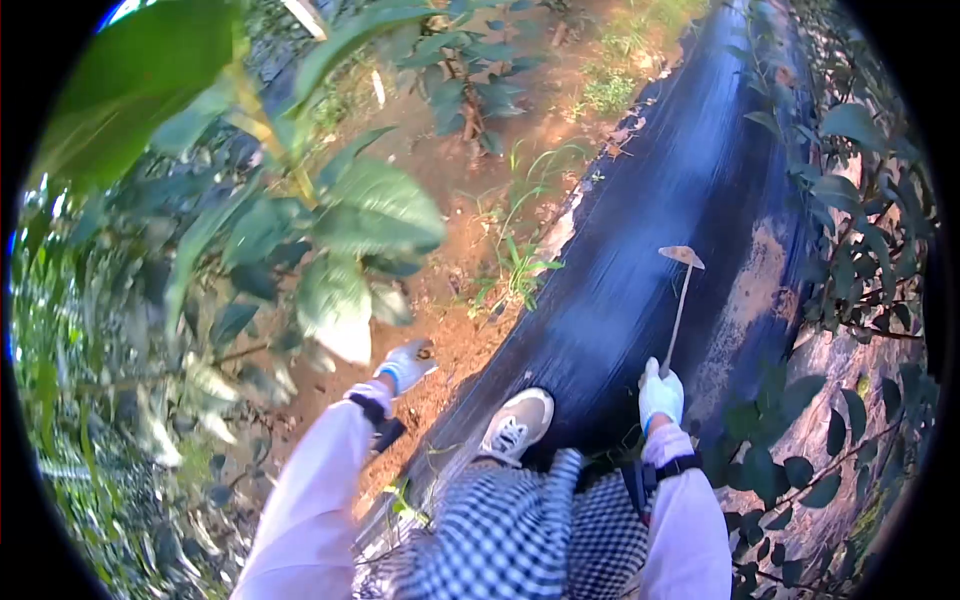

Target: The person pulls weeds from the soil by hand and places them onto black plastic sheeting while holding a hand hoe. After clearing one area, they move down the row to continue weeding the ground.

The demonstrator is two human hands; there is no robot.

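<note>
My right hand (pixel 661 394), in a white glove, is wrapped round the lower end of a thin-handled hoe (pixel 678 315). The hoe's small triangular head points away from me, above the black plastic sheet (pixel 600 290). My left hand (pixel 408 366), also gloved in white with a blue cuff edge, is over the bare soil to the left of the sheet. Its fingers curl round something small and brownish that I cannot make out.
Large leaves (pixel 370 210) hang close at the upper left. A leafy shrub (pixel 850 220) borders the sheet on the right. My shoe (pixel 520 422) rests on the sheet. Grass tufts (pixel 520 272) grow along its left edge, beside brown soil (pixel 450 350).
</note>
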